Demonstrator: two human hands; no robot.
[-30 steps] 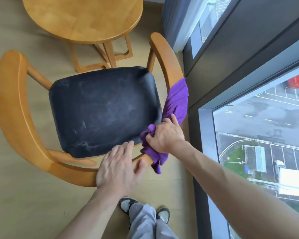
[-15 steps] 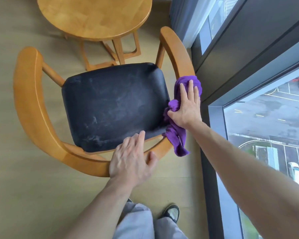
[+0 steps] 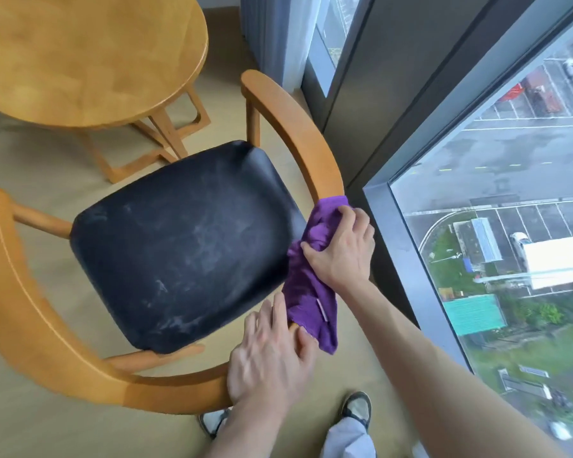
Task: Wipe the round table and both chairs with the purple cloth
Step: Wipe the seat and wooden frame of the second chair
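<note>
Right hand (image 3: 339, 256), frame centre-right: fingers clamped round purple cloth (image 3: 311, 285), wrapped over chair (image 3: 295, 133) armrest for rubbing. Left hand (image 3: 268, 355), fingers together, flat on backrest, steadying.

no readable text, small white tag on purple cloth (image 3: 311, 292) too blurred

both forearms are bare to the frame's bottom edge — no sleeves, watch or rings show on the left hand (image 3: 272, 355) or the right hand (image 3: 339, 249). at six o'clock, pale grey trouser legs (image 3: 348, 438) hang loosely creased. below them, two low shoes (image 3: 356, 408) — dark uppers, lighter grey toe caps, pale soles; one half hidden behind the left forearm.
</note>
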